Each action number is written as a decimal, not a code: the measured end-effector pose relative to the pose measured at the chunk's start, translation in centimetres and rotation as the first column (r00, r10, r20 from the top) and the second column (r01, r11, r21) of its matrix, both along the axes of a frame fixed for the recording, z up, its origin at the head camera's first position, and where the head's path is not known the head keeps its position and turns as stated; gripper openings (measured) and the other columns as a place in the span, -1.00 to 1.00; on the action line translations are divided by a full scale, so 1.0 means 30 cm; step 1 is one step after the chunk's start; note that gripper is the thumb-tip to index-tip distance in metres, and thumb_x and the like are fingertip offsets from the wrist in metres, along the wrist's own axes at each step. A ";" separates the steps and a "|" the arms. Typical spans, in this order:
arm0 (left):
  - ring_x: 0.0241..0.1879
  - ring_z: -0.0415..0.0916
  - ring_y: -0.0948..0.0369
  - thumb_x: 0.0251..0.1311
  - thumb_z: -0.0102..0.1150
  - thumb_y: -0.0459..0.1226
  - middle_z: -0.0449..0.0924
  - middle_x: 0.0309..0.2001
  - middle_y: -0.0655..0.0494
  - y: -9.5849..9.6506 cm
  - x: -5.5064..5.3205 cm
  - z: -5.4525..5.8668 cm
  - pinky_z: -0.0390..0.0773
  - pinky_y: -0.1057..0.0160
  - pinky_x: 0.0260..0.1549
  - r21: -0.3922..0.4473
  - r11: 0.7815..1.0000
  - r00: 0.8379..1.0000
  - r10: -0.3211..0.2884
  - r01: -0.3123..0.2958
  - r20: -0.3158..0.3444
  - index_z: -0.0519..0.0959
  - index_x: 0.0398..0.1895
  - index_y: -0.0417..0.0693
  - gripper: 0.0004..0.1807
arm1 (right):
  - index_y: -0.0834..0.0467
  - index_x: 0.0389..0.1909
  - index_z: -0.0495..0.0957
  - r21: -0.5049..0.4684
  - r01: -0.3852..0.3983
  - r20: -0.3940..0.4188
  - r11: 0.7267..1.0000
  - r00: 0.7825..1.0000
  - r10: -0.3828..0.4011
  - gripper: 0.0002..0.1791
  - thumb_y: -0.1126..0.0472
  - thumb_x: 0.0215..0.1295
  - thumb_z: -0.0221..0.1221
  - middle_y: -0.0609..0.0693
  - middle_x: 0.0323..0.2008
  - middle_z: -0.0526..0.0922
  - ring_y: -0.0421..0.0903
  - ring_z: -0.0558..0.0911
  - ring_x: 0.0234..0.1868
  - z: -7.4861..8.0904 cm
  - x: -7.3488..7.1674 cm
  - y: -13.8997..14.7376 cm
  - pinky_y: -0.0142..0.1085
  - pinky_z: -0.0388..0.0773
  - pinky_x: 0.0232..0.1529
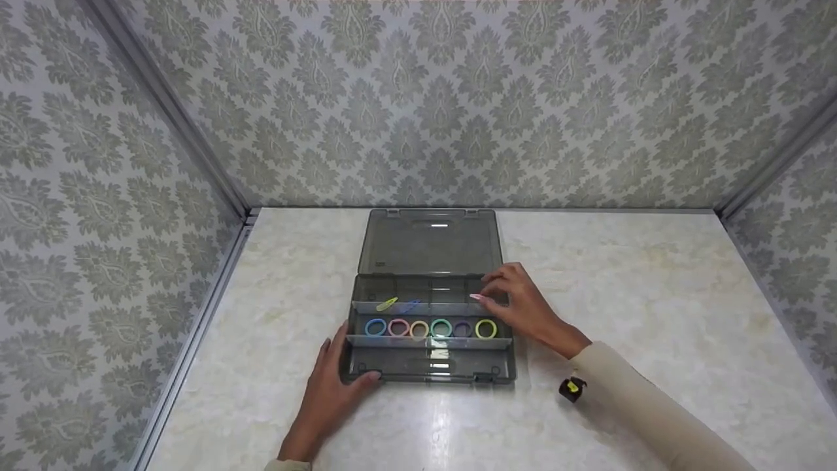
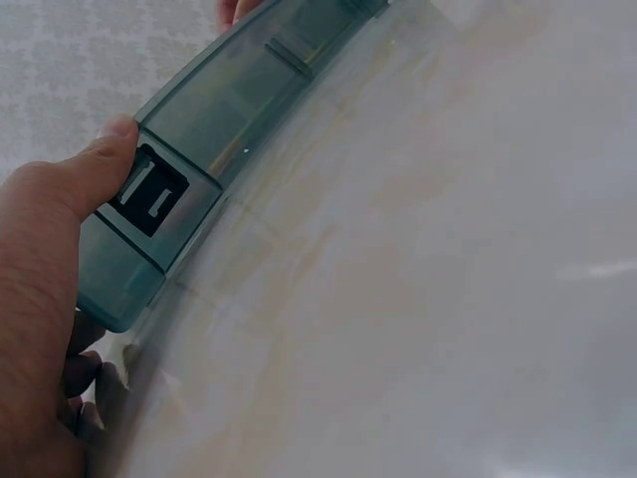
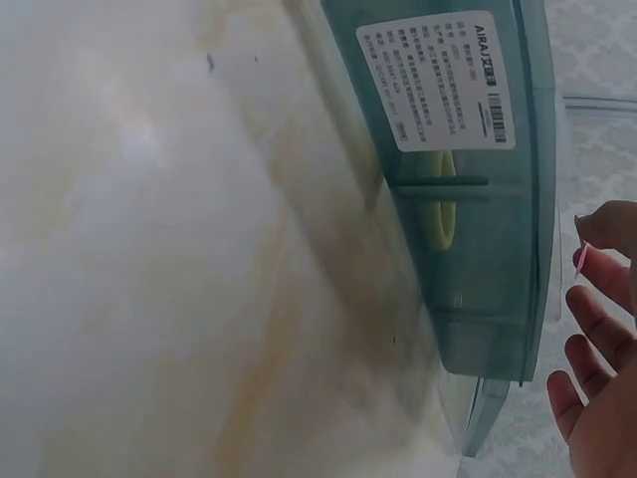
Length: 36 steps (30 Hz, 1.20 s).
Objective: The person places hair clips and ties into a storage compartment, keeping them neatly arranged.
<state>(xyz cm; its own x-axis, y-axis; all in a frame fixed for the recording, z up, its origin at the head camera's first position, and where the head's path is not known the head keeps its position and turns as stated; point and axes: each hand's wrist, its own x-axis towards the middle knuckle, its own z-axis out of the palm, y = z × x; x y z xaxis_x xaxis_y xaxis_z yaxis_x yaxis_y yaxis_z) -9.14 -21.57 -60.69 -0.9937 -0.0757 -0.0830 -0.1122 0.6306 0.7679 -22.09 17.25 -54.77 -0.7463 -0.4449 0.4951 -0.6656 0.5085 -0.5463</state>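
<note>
A translucent dark plastic organizer box [image 1: 431, 360] lies on the table with its lid [image 1: 428, 245] folded back. My left hand [image 1: 330, 392] grips its front left corner, thumb on the front wall near a black latch [image 2: 149, 189]. Over the right end of the back compartment, my right hand [image 1: 526, 307] pinches a small pink hair clip [image 1: 476, 297] between thumb and index finger. A yellow hair clip [image 1: 386, 304] and a blue hair clip [image 1: 410, 305] lie in that back compartment. Several coloured hair ties, among them a green one [image 1: 450, 328], form a row in the middle compartment.
A small dark object with a yellow patch [image 1: 571, 388] is on the table beside my right sleeve. The box's right end bears a white printed label [image 3: 443, 80]. Patterned walls [image 1: 418, 131] enclose the pale marbled table [image 1: 621, 275] at the back and sides.
</note>
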 end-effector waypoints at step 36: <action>0.74 -0.14 -0.34 0.17 0.50 0.39 0.08 0.77 -0.14 0.002 0.005 0.006 0.05 -0.55 0.56 0.006 1.000 1.000 0.010 -0.010 0.003 0.00 0.84 0.32 0.28 | 0.18 -0.16 0.88 0.309 -0.286 0.157 0.907 0.956 0.248 -0.84 0.14 0.47 0.49 0.21 0.25 0.67 0.21 0.50 0.31 0.035 -0.189 -0.199 0.24 0.47 0.35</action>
